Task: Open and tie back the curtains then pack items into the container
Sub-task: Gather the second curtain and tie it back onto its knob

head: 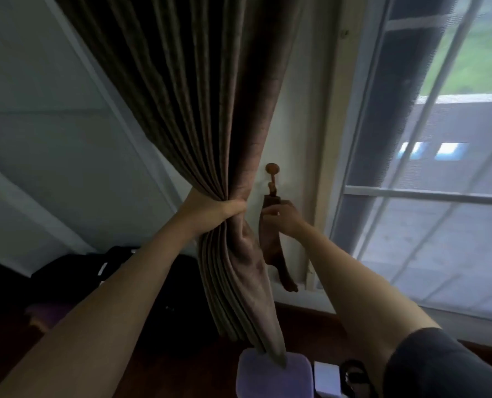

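A: One curtain [204,110] is in view, brown and pleated, gathered to a narrow waist left of the window frame. State the grip.

B: Left hand [216,212] is wrapped around the gathered waist, fingers curled into the folds. Below the grip the fabric hangs loose and its lower edge reaches a lavender box [273,374] at the bottom of the view.

A: Right hand?

B: Right hand [282,218] pinches the upper part of the tieback [270,242], a brown band hanging from a round wooden knob [272,168] on the wall. The band's lower end dangles free just beside the curtain's right edge.

A: Clearance between curtain and tieback?

B: Narrow strip of pale wall shows between them at knob height; lower down they nearly meet. Contact cannot be confirmed.

A: Surroundings?

B: Right of the tieback: window frame edge, then window [428,196] with white bars. Left of the curtain: open grey wall. Dark bags [75,271] lie low at left, on a dark wood floor [305,326]. A small white item and a black object sit right of the lavender box; details unclear.
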`<action>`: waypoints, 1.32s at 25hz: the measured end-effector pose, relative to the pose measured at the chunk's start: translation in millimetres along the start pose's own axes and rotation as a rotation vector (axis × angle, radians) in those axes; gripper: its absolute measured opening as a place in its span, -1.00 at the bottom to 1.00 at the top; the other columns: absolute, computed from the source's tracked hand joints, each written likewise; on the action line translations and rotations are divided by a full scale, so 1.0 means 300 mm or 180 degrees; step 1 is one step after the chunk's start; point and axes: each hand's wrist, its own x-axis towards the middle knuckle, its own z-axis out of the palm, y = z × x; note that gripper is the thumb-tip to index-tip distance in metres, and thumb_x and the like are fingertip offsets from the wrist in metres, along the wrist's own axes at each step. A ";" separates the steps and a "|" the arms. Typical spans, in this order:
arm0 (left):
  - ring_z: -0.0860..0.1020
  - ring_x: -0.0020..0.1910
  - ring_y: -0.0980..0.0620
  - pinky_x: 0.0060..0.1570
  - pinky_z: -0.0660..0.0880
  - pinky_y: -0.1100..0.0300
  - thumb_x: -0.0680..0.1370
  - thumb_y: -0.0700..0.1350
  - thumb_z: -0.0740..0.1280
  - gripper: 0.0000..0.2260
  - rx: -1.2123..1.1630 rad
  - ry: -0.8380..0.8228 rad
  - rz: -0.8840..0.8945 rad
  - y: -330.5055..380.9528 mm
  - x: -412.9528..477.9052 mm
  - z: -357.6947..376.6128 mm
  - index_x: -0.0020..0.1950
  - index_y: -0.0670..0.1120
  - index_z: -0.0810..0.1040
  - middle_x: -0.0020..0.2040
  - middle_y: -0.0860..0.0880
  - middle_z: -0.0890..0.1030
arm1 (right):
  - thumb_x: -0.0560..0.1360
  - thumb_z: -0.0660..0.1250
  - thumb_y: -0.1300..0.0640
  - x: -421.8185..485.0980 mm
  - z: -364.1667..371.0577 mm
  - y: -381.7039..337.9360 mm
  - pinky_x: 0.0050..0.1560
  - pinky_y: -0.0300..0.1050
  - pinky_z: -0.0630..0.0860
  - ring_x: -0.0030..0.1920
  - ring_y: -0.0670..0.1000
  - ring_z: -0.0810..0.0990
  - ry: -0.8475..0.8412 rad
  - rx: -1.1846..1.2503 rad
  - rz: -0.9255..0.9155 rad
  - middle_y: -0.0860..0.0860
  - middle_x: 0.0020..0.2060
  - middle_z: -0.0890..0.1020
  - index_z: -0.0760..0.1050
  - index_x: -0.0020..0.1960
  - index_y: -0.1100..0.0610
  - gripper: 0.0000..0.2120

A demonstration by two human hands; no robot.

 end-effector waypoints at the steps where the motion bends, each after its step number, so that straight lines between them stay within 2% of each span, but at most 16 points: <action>1: 0.42 -0.19 0.37 -0.22 0.34 0.47 0.37 -0.24 0.47 -0.67 0.0000 -0.0023 0.0011 -0.003 0.008 -0.009 -0.23 0.17 0.44 -0.18 0.25 0.46 | 0.49 0.34 0.07 0.012 0.008 0.002 0.18 0.04 0.49 0.11 0.15 0.54 0.0002 0.0102 0.0002 0.14 0.16 0.57 0.61 0.11 0.14 -0.75; 4: 0.41 -0.19 0.37 -0.22 0.34 0.47 0.39 -0.23 0.46 -0.68 0.0031 -0.0056 0.0001 0.006 0.019 -0.036 -0.21 0.17 0.43 -0.18 0.25 0.46 | 0.47 0.31 0.12 -0.016 0.015 0.023 -0.04 -0.13 0.43 -0.01 0.04 0.53 -0.0026 0.0312 0.0053 0.01 -0.04 0.59 0.63 -0.01 0.07 -0.85; 6: 0.46 -0.15 0.32 -0.18 0.39 0.41 0.39 -0.22 0.45 -0.71 0.0047 -0.0122 0.0013 0.011 0.028 -0.042 -0.19 0.16 0.47 -0.15 0.19 0.52 | 0.36 0.33 0.18 -0.074 -0.006 0.050 -0.17 -0.12 0.39 -0.13 0.05 0.50 0.0150 0.0762 0.0042 0.03 -0.21 0.54 0.50 -0.19 0.04 -0.94; 8: 0.49 -0.11 0.27 -0.16 0.42 0.38 0.38 -0.20 0.46 -0.76 0.0067 -0.0115 0.0023 0.015 0.035 -0.036 -0.13 0.12 0.52 -0.10 0.12 0.56 | 0.24 0.33 0.17 -0.141 -0.054 0.083 -0.26 -0.11 0.40 -0.27 0.02 0.47 0.0357 0.1153 -0.0076 0.05 -0.31 0.46 0.36 -0.18 0.11 -0.80; 9: 0.51 -0.10 0.25 -0.15 0.42 0.37 0.37 -0.19 0.46 -0.78 0.0084 -0.0098 0.0016 0.016 0.039 -0.025 -0.10 0.08 0.54 -0.08 0.08 0.57 | 0.25 0.34 0.17 -0.175 -0.092 0.099 -0.29 -0.18 0.41 -0.31 -0.03 0.49 0.0385 0.1144 -0.0075 0.04 -0.32 0.46 0.35 -0.13 0.14 -0.75; 10: 0.51 -0.10 0.23 -0.16 0.43 0.36 0.36 -0.19 0.47 -0.79 0.0090 -0.0075 0.0015 0.023 0.041 -0.011 -0.09 0.05 0.55 -0.08 0.07 0.58 | 0.30 0.37 0.17 -0.206 -0.131 0.116 -0.29 -0.24 0.43 -0.31 -0.07 0.53 0.0353 0.1110 -0.0060 0.03 -0.30 0.51 0.37 -0.09 0.14 -0.75; 12: 0.51 -0.14 0.26 -0.20 0.41 0.38 0.36 -0.20 0.46 -0.79 0.0067 -0.0091 0.0029 0.041 0.040 0.027 -0.15 0.08 0.54 -0.13 0.11 0.57 | 0.38 0.41 0.14 -0.254 -0.212 0.152 -0.25 -0.28 0.45 -0.23 -0.05 0.58 0.0207 0.0711 -0.0027 -0.01 -0.25 0.59 0.45 -0.08 0.03 -0.82; 13: 0.49 -0.16 0.29 -0.21 0.40 0.40 0.37 -0.21 0.46 -0.76 0.0040 -0.0136 0.0050 0.052 0.040 0.050 -0.18 0.12 0.51 -0.15 0.15 0.55 | 0.39 0.42 0.09 -0.277 -0.255 0.168 -0.28 -0.32 0.42 -0.25 -0.05 0.57 0.0153 0.0344 -0.0011 -0.05 -0.29 0.58 0.48 -0.14 -0.02 -0.87; 15: 0.47 -0.16 0.33 -0.21 0.36 0.46 0.39 -0.22 0.45 -0.73 -0.0049 -0.0218 0.0046 0.070 0.038 0.094 -0.15 0.15 0.49 -0.14 0.21 0.52 | 0.40 0.44 0.00 -0.312 -0.332 0.190 -0.40 -0.36 0.33 -0.35 -0.09 0.49 0.0133 -0.0237 0.0024 -0.08 -0.42 0.52 0.49 -0.29 -0.01 -0.83; 17: 0.52 -0.10 0.26 -0.18 0.36 0.46 0.38 -0.19 0.46 -0.75 -0.0159 -0.0275 0.0008 0.080 0.041 0.154 -0.03 0.08 0.54 -0.08 0.17 0.56 | 0.39 0.43 -0.10 -0.353 -0.405 0.208 -0.36 -0.20 0.32 -0.36 -0.03 0.48 0.0249 -0.0595 0.0149 -0.01 -0.42 0.52 0.53 -0.27 0.12 -0.72; 19: 0.55 0.02 0.11 -0.12 0.40 0.41 0.36 -0.16 0.47 -0.65 -0.0206 -0.0253 -0.0032 0.093 0.044 0.227 0.13 -0.05 0.56 0.04 0.06 0.58 | 0.38 0.42 -0.15 -0.400 -0.467 0.211 -0.31 -0.08 0.35 -0.32 0.05 0.50 0.0407 -0.0922 0.0178 0.09 -0.38 0.55 0.52 -0.22 0.20 -0.61; 23: 0.50 0.11 0.08 -0.05 0.40 0.35 0.35 -0.13 0.48 -0.58 -0.0259 -0.0274 0.0022 0.147 0.051 0.388 0.19 -0.10 0.51 0.10 0.04 0.52 | 0.33 0.46 -0.11 -0.482 -0.529 0.191 -0.17 0.00 0.48 -0.23 0.10 0.57 0.0881 -0.1140 -0.0076 0.07 -0.32 0.61 0.55 -0.19 0.15 -0.67; 25: 0.47 0.10 0.12 0.01 0.34 0.34 0.36 -0.11 0.47 -0.57 -0.0250 -0.0293 -0.0071 0.190 0.065 0.457 0.20 -0.09 0.50 0.08 0.07 0.49 | 0.31 0.47 -0.06 -0.526 -0.537 0.168 -0.15 -0.01 0.51 -0.19 0.07 0.58 0.0997 -0.1140 -0.0168 0.01 -0.26 0.64 0.59 -0.15 0.07 -0.77; 27: 0.52 0.10 0.06 -0.01 0.35 0.33 0.36 -0.11 0.47 -0.58 -0.0225 -0.0228 -0.0103 0.227 0.088 0.522 0.19 -0.10 0.52 0.06 0.01 0.54 | 0.31 0.45 -0.02 -0.564 -0.521 0.161 -0.17 -0.01 0.52 -0.17 0.07 0.59 0.1214 -0.1134 -0.0213 0.00 -0.23 0.66 0.59 -0.14 0.03 -0.81; 31: 0.54 0.18 -0.11 0.03 0.44 0.21 0.36 0.02 0.44 -0.53 0.0262 0.0035 -0.0234 0.274 0.123 0.615 0.20 -0.16 0.53 0.20 -0.13 0.58 | 0.32 0.42 0.09 -0.609 -0.447 0.143 -0.19 -0.05 0.47 -0.21 0.07 0.56 0.1670 -0.0619 -0.0174 0.01 -0.31 0.58 0.57 -0.18 0.10 -0.89; 33: 0.57 0.13 -0.12 0.04 0.48 0.17 0.35 0.07 0.43 -0.53 0.0463 -0.0014 -0.0321 0.290 0.138 0.626 0.16 -0.17 0.55 0.16 -0.16 0.60 | 0.34 0.42 0.14 -0.611 -0.395 0.134 -0.19 -0.11 0.40 -0.21 0.04 0.54 0.1881 -0.0234 -0.0054 0.01 -0.28 0.60 0.58 -0.15 0.14 -0.89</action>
